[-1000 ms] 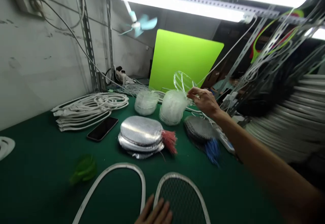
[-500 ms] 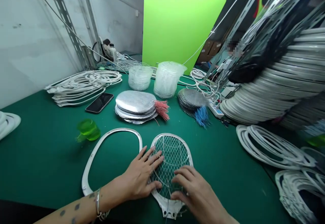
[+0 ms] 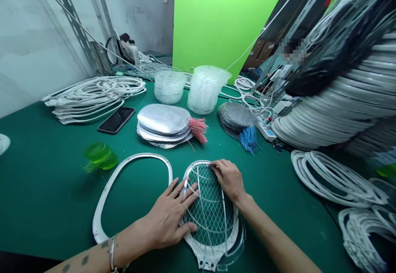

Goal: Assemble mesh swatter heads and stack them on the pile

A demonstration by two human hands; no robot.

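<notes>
A white racket-shaped frame [image 3: 237, 225] with diamond mesh [image 3: 210, 219] across its opening lies flat on the table, its narrow end towards me. Over the mesh rests a clear plastic ribbed ring [image 3: 243, 240], out of line with the frame and jutting past its lower right side. My left hand [image 3: 170, 211] is spread flat, fingers over the frame's left rim and the mesh. At the upper right rim, my right hand [image 3: 230, 178] has its fingers closed in a pinch on the plastic ring; its fingertips are partly hidden. A second white frame [image 3: 103, 194], without mesh, lies to the left.
Behind are silvery mesh sheets [image 3: 163, 118] with red wires, darker mesh sheets [image 3: 236, 116] with blue wires, and stacks of clear plastic rings [image 3: 204, 91]. A phone [image 3: 116, 119], green tape roll [image 3: 100, 156] and white frames [image 3: 93, 95] lie left. More frames [image 3: 334, 178] lie right.
My right hand has moved from the lower right of the mesh up to the frame's top right rim. The clear plastic ring now shows over the mesh. My left hand stays put.
</notes>
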